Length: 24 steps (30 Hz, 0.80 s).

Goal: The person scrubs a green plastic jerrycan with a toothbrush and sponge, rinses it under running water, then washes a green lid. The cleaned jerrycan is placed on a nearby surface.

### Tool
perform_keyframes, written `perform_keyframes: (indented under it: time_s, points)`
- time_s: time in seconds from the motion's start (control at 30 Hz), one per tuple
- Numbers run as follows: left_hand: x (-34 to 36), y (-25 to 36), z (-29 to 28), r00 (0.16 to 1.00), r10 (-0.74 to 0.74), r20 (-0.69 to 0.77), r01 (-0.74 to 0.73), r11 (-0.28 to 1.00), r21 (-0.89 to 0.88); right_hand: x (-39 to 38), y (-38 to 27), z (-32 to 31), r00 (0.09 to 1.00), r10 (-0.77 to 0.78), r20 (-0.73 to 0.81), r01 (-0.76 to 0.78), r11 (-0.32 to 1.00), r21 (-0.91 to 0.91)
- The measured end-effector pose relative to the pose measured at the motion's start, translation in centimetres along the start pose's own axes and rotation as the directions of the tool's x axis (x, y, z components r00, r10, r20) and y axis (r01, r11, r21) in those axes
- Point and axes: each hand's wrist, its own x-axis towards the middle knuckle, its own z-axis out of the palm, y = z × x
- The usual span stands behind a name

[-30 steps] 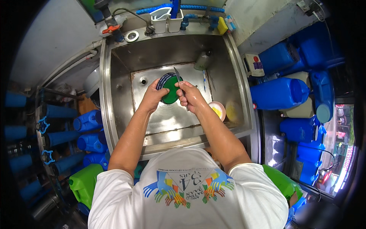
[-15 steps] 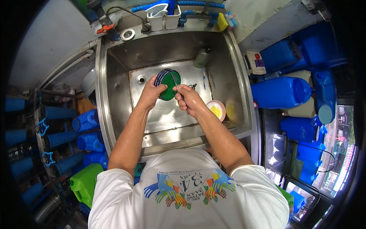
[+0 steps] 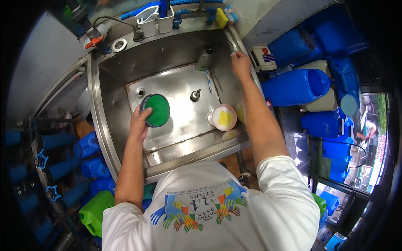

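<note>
In my left hand (image 3: 139,122) is a short, round tub (image 3: 159,110) with a dark printed side and a green round face turned up. My thumb presses onto the green face, while the fingers behind it are mostly hidden. My right hand (image 3: 241,65) is at the sink's right rim, closed around a slim, knife-like metal tool (image 3: 233,45) that points away from me. Below the tub lies the stainless steel sink (image 3: 167,136). A pink bowl (image 3: 217,124) with a yellow sponge (image 3: 225,119) in it stands at the sink's near right.
A greenish bottle (image 3: 204,60) stands in the sink's far right corner, near a toothbrush (image 3: 209,81). A dark metal fitting (image 3: 195,95) rises from the basin. White holders (image 3: 147,26) sit on the back ledge. Blue jugs (image 3: 293,88) crowd the right side.
My right hand has left the tub and moved right and away with the metal tool, to the sink rim. The tub in my left hand has shifted left and nearer. The view has turned slightly.
</note>
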Motion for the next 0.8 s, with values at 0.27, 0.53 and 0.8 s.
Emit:
perform_keyframes:
  time_s: [0.27,0.53,0.8]
  points:
    - [1.1,-0.8,-2.3,0.988,-0.096,0.121,0.128,0.948,-0.293,-0.9,5.3,-1.9,0.876,-0.386,0.288,0.464,0.516,-0.720]
    - [1.1,-1.6,-0.2,0.965,-0.156,0.209,0.228,0.893,-0.388,-4.4,5.7,-0.9,0.885,-0.436,0.162,0.445,0.693,-0.568]
    - [1.2,-2.8,2.2,0.915,-0.144,0.378,0.277,0.904,-0.326,-16.5,-2.7,1.0,0.761,0.100,0.641,-0.568,0.579,0.585]
